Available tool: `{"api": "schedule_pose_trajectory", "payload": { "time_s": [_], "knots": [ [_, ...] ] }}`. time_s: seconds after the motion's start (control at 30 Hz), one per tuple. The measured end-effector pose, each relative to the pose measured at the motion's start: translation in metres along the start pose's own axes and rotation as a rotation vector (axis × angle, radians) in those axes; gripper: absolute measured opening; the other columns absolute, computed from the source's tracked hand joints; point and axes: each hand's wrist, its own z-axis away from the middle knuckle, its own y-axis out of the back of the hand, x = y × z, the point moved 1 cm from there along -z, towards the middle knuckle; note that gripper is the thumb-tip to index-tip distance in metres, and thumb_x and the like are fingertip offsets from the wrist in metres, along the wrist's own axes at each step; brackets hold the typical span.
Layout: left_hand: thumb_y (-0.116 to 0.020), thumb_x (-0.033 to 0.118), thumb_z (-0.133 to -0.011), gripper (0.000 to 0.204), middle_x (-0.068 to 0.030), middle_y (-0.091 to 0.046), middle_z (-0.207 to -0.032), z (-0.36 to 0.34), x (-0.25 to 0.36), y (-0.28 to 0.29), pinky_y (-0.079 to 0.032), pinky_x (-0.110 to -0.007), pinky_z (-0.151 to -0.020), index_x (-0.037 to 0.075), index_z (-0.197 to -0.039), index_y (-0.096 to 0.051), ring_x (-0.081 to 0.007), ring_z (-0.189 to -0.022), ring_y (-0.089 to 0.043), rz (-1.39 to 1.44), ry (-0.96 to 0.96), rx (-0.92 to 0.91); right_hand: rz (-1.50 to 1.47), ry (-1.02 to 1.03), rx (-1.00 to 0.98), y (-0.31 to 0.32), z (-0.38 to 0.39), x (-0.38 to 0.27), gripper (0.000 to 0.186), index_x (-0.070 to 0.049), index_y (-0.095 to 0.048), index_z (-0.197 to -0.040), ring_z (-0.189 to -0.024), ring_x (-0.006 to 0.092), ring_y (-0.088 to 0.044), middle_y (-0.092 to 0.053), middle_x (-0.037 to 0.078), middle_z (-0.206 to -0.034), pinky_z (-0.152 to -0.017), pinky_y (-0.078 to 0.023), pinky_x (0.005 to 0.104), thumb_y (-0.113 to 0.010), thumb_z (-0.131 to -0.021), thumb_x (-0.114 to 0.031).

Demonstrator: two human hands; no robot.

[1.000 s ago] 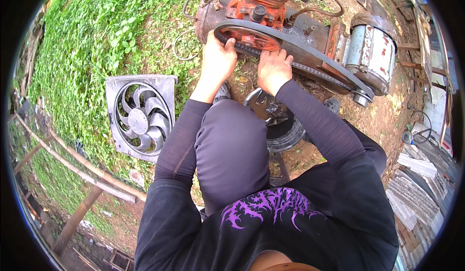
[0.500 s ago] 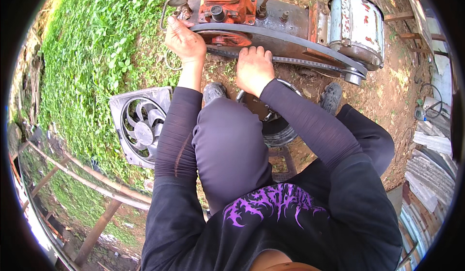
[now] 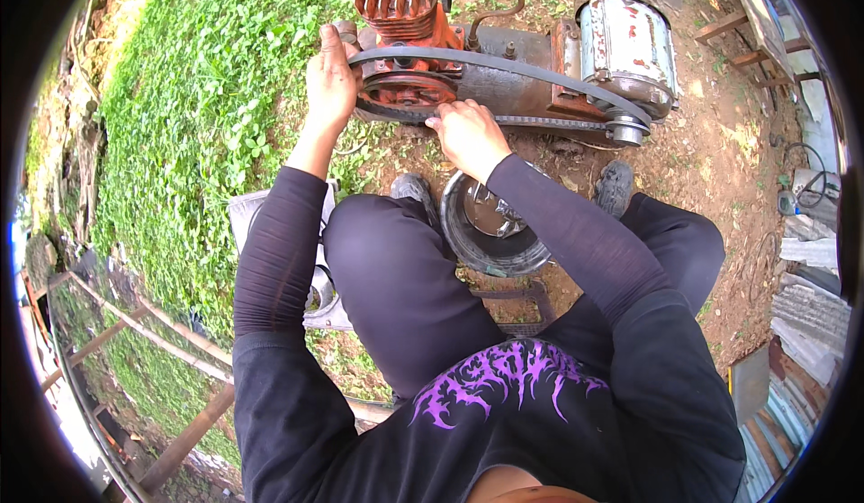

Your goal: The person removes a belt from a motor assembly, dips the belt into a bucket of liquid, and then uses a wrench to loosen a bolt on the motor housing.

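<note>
A black drive belt [image 3: 522,69] runs between the red flywheel pulley [image 3: 409,91] of an air compressor and the small metal pulley [image 3: 627,131] of an electric motor. My left hand [image 3: 331,82] is at the belt's left end, beside the flywheel's rim, one digit pointing up and the others partly hidden against the belt. My right hand [image 3: 472,134] pinches the lower run of the belt near the flywheel's lower right, its fingers curled. The finned orange compressor head [image 3: 396,1] rises behind the flywheel.
The pale, rust-spotted motor [image 3: 627,49] sits on the dark tank [image 3: 513,78]. A round black basin [image 3: 493,255] with metal parts inside stands between my feet. A grey fan shroud [image 3: 331,312] lies partly behind my left leg. Corrugated sheets [image 3: 810,314] lie at the right.
My view has shifted, showing more of the compressor head and basin. My left hand has turned more upright at the flywheel's edge. My right hand stays on the lower belt run, its thumb now visible.
</note>
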Motion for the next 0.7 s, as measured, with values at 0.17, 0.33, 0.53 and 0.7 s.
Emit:
{"api": "schedule_pose_trajectory", "payload": {
  "time_s": [0.17,0.33,0.53,0.7],
  "knots": [
    [-0.024,0.073,-0.103,0.079,0.003,-0.04,-0.057,0.019,-0.017,0.033,-0.025,-0.027,-0.053,0.007,-0.07,-0.053,-0.0088,-0.053,-0.032,-0.053,-0.006,-0.305,-0.135,0.114,0.079,0.052,0.014,-0.028,0.019,-0.002,-0.068,-0.107,-0.109,0.0334,-0.065,-0.07,0.015,-0.105,-0.096,-0.052,0.0428,-0.066,-0.092,-0.014],
    [-0.027,0.063,-0.107,0.074,0.0005,-0.045,-0.057,0.017,-0.082,0.032,-0.029,-0.028,-0.054,0.007,-0.066,-0.053,-0.0114,-0.053,-0.038,0.156,-0.097,-0.256,0.05,0.331,0.221,0.122,-0.032,-0.06,0.026,-0.008,-0.065,-0.109,-0.103,0.0292,-0.06,-0.062,0.009,-0.102,-0.089,-0.049,0.0443,-0.072,-0.085,-0.016],
    [-0.058,0.049,-0.103,0.06,0.004,-0.047,-0.052,-0.005,-0.093,0.008,-0.033,-0.028,-0.048,0.004,-0.065,-0.062,-0.007,-0.048,-0.041,0.19,-0.135,0.124,0.251,-0.012,-0.231,0.107,-0.051,-0.029,0.043,-0.01,-0.059,-0.116,-0.094,0.0336,-0.069,-0.065,0.013,-0.103,-0.079,-0.055,0.0452,-0.073,-0.089,-0.041],
    [-0.061,0.047,-0.102,0.058,0.0038,-0.046,-0.052,-0.005,-0.084,0.002,-0.032,-0.029,-0.047,0.002,-0.066,-0.066,-0.0052,-0.051,-0.04,0.128,-0.187,0.236,0.211,0.18,-0.176,0.095,-0.046,-0.015,0.037,-0.008,-0.061,-0.116,-0.086,0.0328,-0.069,-0.067,0.014,-0.096,-0.075,-0.055,0.0415,-0.075,-0.091,-0.031]
  ]
}}
